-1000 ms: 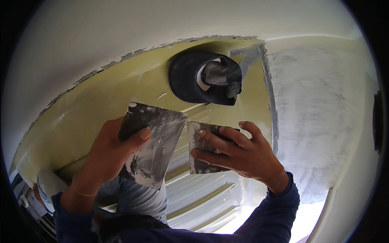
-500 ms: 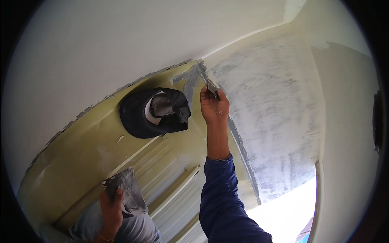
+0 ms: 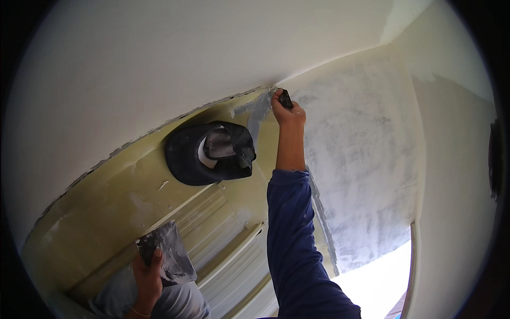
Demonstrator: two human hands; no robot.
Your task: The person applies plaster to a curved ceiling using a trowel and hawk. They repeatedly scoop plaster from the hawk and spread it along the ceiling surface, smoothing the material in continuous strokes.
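My left hand, low on the left, grips a dark flat plate smeared with grey putty, thumb on its face. My right arm reaches far up, and my right hand is closed round a small dark scraper. Its working edge is hidden by the fingers. The hand is at the upper corner where a grey putty strip on the yellowish panel meets the whitish patchy wall.
A black cap lies on the yellowish panel, left of my right forearm, its inside showing. Ribbed pale panels run below it. A ragged grey joint line borders the smooth white surface. Bright light enters at the lower right opening.
My right hand has moved up with the scraper to the top corner, and the scraper has turned. My left hand and the plate have stayed nearly in place. The view has shifted slightly.
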